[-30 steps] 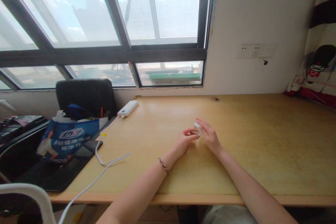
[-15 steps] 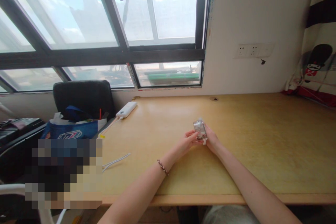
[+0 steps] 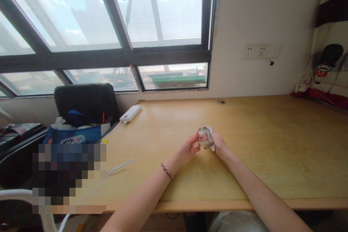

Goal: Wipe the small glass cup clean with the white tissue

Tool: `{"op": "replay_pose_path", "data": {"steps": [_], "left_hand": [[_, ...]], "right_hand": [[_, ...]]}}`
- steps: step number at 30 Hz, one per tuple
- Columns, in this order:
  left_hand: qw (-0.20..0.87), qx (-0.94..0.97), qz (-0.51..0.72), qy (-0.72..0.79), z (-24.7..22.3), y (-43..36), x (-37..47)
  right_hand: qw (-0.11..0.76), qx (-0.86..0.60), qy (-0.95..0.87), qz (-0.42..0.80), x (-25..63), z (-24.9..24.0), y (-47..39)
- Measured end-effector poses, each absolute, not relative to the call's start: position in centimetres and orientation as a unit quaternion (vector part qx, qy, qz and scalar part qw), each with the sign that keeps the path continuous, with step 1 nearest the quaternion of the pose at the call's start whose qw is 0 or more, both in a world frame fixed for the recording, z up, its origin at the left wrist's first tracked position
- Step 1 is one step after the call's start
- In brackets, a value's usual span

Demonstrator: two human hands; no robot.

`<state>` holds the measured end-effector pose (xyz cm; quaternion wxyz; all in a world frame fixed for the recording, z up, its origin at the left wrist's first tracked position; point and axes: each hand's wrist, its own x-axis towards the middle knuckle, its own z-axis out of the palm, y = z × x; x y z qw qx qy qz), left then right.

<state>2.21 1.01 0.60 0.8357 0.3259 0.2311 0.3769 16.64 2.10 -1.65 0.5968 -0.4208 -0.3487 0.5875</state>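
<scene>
A small, shiny, crinkled silvery packet is held between my two hands above the wooden table. My left hand pinches its left edge, with the fingers curled. On the opposite side my right hand grips the packet, most of its fingers hidden behind it. A bit of white material shows at the packet's top and at its lower right. What the packet contains cannot be made out.
A white power bank with a cable lies at the table's back left. Another white cable crosses the left edge. Beyond that edge are a blue bag and a black chair. Wall sockets are behind the table.
The packet looks wider and more crumpled than before, its face now spread between my hands. My left hand has moved slightly left, its fingers now on the packet's edge.
</scene>
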Motion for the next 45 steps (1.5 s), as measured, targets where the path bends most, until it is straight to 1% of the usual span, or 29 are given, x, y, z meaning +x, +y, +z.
{"op": "replay_pose_path", "data": {"steps": [4, 8, 12, 16, 18, 20, 22, 24, 27, 30, 34, 39, 45], "left_hand": [[0.832, 0.334, 0.391, 0.207, 0.6, 0.7, 2.5], [0.811, 0.354, 0.412, 0.216, 0.6, 0.3, 3.2], [0.760, 0.388, 0.463, 0.239, 0.3, 0.1, 3.8], [0.680, 0.433, 0.515, 0.290, 0.4, 0.1, 4.0], [0.644, 0.454, 0.530, 0.315, 0.5, 0.1, 3.9], [0.631, 0.456, 0.532, 0.333, 0.6, 0.3, 3.7], [0.654, 0.432, 0.528, 0.329, 0.7, 0.4, 3.4], [0.700, 0.396, 0.516, 0.295, 0.8, 0.7, 3.0], [0.763, 0.362, 0.479, 0.240, 0.8, 0.9, 2.5], [0.797, 0.351, 0.442, 0.216, 0.8, 1.0, 2.1], [0.820, 0.346, 0.409, 0.204, 0.8, 0.9, 2.0], [0.827, 0.366, 0.379, 0.195, 0.6, 0.8, 2.5], [0.824, 0.381, 0.374, 0.190, -0.2, 0.6, 3.2]], "right_hand": [[0.626, -0.348, -0.273, 0.642, 16.8, -0.7, 2.0], [0.594, -0.285, -0.301, 0.690, 16.6, 0.6, 1.3], [0.592, -0.279, -0.309, 0.690, 16.2, 0.7, 0.8], [0.579, -0.279, -0.313, 0.699, 16.0, 0.2, 0.7], [0.569, -0.272, -0.320, 0.706, 15.9, 0.1, 0.6], [0.556, -0.266, -0.331, 0.715, 15.7, 0.1, 0.4], [0.546, -0.264, -0.343, 0.717, 15.5, 0.1, 0.3], [0.540, -0.260, -0.359, 0.715, 15.3, 0.3, 0.1], [0.529, -0.244, -0.385, 0.716, 15.2, 0.8, -0.1], [0.528, -0.211, -0.404, 0.717, 15.4, 1.7, -0.3], [0.562, -0.195, -0.395, 0.700, 15.8, 2.2, -0.2], [0.587, -0.211, -0.380, 0.684, 16.1, 1.5, 0.1], [0.581, -0.252, -0.389, 0.669, 15.5, 1.7, -0.7]]}}
